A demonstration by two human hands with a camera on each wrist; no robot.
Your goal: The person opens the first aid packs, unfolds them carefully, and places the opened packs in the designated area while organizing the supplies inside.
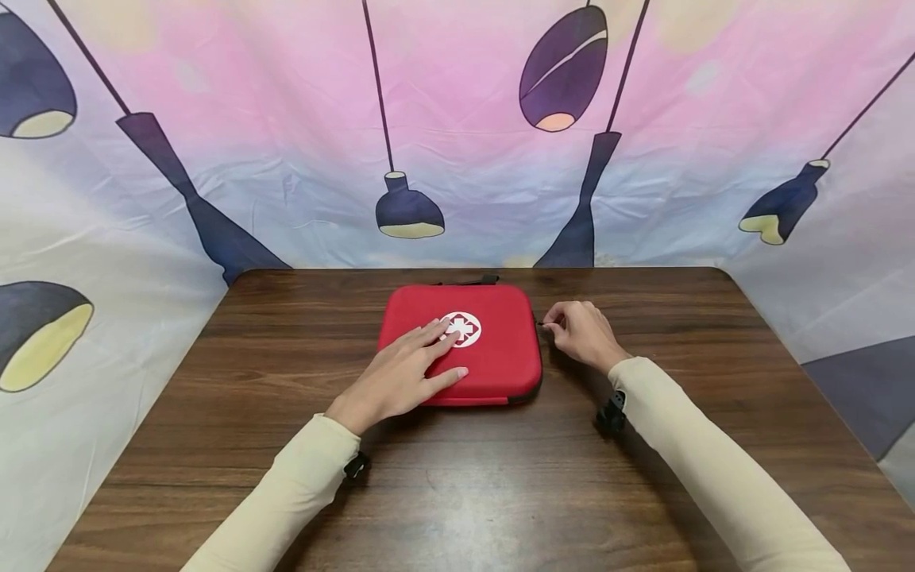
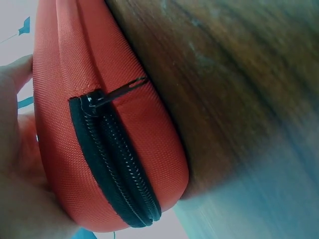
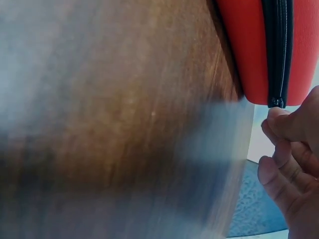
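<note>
A red zippered first-aid case (image 1: 500,349) with a white cross emblem lies flat on the table. My left hand (image 1: 403,369) rests on its lid with straight, spread fingers, the fingertips over the emblem. At the case's right side, my right hand (image 1: 582,334) pinches a small zipper pull between thumb and index finger. The right wrist view shows the black zipper (image 3: 277,55) running along the case's side up to those fingertips. A second zipper pull (image 2: 119,93) hangs at one end of the black zipper strip in the left wrist view.
The case sits on a dark wood-grain table (image 1: 457,485), near its back edge. A black strap handle (image 1: 479,280) sticks out behind the case. Beyond the table hangs a backdrop cloth (image 1: 307,103) printed with lamps.
</note>
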